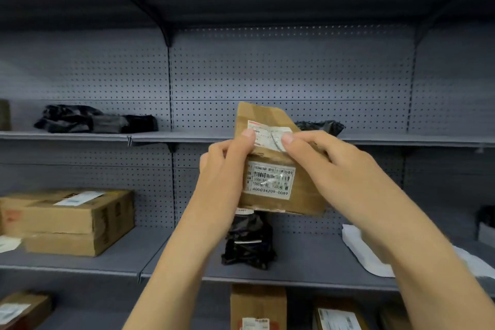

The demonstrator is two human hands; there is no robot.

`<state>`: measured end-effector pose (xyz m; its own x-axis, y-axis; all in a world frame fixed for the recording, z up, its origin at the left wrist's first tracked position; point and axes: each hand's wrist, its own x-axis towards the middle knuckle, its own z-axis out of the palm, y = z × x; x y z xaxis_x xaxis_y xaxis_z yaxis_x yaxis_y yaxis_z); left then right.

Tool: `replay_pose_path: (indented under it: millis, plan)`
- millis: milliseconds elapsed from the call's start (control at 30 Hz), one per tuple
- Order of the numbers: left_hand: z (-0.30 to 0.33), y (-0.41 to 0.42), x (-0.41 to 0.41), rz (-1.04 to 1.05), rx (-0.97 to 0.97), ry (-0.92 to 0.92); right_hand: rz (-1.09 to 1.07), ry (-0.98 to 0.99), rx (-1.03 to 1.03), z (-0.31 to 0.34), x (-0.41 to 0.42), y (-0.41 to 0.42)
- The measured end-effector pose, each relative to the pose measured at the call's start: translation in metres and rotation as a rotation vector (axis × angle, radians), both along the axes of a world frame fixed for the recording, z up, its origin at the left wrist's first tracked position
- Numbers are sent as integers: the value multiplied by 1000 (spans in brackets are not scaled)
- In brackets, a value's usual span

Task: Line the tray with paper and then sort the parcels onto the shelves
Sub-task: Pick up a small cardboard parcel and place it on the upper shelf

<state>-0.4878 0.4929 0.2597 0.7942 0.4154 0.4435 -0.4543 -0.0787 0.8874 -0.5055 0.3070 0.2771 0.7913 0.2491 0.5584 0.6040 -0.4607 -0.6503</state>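
A small brown cardboard parcel (270, 115) with two white labels is held up in front of the grey shelving, level with the middle shelf (187, 137). My left hand (227, 166) grips its left side, thumb on the upper label. My right hand (329, 166) holds its right side, thumb also pressing the upper label. The parcel tilts a little to the right. No tray or paper is in sight.
Black bag parcels lie on the middle shelf at left (93, 119) and behind the held box (321, 126). The lower shelf (160, 249) carries two stacked cardboard boxes (69, 220), a black bag (249, 244) and a white bag (364, 252). More boxes (257, 305) stand on the bottom shelf.
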Motion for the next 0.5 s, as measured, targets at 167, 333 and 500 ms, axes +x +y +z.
replay_pose_path:
  millis: [167, 333, 500]
  plan:
    - [47, -1, 43, -16, 239, 14, 20, -28, -12, 54, 54, 7]
    - [72, 0, 105, 94, 307, 81, 34, -53, -61, 81, 129, 19]
    - [76, 3, 160, 220, 439, 120, 103, -37, -108, 81, 211, 29]
